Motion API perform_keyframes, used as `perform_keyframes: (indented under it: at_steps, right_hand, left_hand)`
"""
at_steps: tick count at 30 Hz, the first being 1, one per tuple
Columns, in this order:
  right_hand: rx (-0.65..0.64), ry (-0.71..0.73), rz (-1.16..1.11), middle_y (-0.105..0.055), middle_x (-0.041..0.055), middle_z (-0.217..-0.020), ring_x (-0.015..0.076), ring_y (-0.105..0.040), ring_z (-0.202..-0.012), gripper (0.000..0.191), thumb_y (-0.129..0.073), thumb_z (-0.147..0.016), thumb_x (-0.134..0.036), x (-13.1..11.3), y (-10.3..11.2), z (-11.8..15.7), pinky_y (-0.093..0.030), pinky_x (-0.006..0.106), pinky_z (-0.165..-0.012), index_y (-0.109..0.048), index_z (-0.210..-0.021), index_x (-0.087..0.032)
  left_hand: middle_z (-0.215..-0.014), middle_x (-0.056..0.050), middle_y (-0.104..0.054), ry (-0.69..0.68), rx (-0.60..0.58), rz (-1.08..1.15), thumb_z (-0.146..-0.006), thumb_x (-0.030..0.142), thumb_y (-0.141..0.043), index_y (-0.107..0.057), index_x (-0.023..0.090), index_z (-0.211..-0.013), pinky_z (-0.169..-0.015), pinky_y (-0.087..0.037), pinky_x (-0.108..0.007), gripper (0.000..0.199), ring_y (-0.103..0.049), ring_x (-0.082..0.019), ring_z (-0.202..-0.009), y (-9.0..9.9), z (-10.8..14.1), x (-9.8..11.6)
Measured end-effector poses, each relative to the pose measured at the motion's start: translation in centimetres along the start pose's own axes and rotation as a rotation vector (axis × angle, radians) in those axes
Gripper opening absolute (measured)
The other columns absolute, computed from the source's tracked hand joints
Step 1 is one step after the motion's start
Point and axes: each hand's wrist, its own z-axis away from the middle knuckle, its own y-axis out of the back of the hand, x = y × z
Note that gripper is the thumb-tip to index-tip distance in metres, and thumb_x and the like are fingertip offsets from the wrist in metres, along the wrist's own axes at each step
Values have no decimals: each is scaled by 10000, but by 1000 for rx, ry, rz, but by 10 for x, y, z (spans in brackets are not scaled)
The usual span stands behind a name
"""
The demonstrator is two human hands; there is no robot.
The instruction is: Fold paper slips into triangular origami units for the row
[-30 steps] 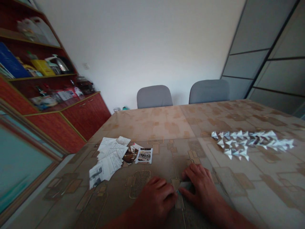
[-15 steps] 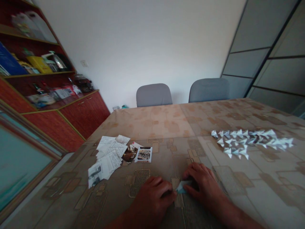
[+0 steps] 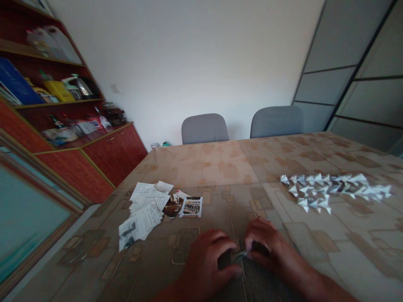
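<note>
While both bare hands meet low over the near edge of the patterned beige-and-brown counter (image 3: 220,161), a small, narrow, pale grey-green folded piece of paper (image 3: 239,255) sits b/w them, just above or on the surface; blur means I can't tell which. Key relation: the paper lies directly b/w the L & R fingertips, long axis running approx. L–R across the gap, R end angled slightly away from the person. R hand (image 3: 270,247) is nearer: thumb & forefinger look pinched on the paper's R end. L hand (image 3: 209,260) has thumb & forefinger spread in a C around the L end, thumb on the near side, forefinger on the far side; can't tell if either touches, as the detail's too soft. Hands are apart from each other, w/ only the paper bridging the gap.

Beyond the L hand, up & to the L, is a loose, overlapping pile of white printed paper slips (image 3: 147,209), some w/ pics, well apart from the fingers. Far R, beyond the R hand, pointed white-and-grey folded paper pieces (image 3: 315,191) stand in close rows on the counter, also well apart from the hands.
</note>
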Motion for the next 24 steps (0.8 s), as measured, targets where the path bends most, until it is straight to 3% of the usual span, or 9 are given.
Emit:
perform_keyframes:
  at_steps: [5, 9, 14, 18, 24]
  right_hand:
    - [66, 127, 157, -575, -7, -761, 174, -541, -782, 153, -605, -858, -119, 9, 4, -5, -361, 298, -726, -610, -738, -214]
    - [32, 99, 158, -599, 0, -766, 184, -553, -785, 157, -590, -829, -71, 15, 10, -4, -359, 319, -750, -620, -773, -215]
    - [101, -75, 110, -627, 19, -765, 206, -568, -778, 143, -564, -821, -75, 17, 14, 0, -397, 327, -721, -615, -799, -207]
    - [136, -214, 171, -620, 19, -726, 215, -559, -731, 98, -660, -782, -144, 13, 0, 1, -397, 332, -679, -603, -728, -203]
    - [132, -367, 277, -644, 25, -807, 261, -556, -840, 128, -730, -701, -147, 4, -12, 0, -384, 389, -745, -628, -739, -215]
  left_hand:
    - [-691, 6, -610, -219, 103, -244, -940, 263, -536, -625, 189, -742, -625, -355, -280, 229, -516, -144, -660, -11, -13, -3]
    - [-711, 7, -582, -373, 36, -462, -929, 235, -562, -616, 178, -827, -637, -333, -301, 129, -498, -151, -692, -17, -15, -9]
    - [-780, -9, -579, -344, -69, -463, -962, 240, -504, -604, 158, -929, -677, -348, -315, 134, -504, -157, -751, -17, -6, -7]
    - [-795, -9, -583, -330, -95, -430, -970, 253, -486, -601, 165, -989, -688, -346, -329, 146, -497, -166, -754, -15, -5, -5]
    - [-830, -12, -599, -310, -106, -415, -955, 246, -513, -612, 182, -972, -704, -347, -337, 119, -507, -177, -780, -18, -7, -4]
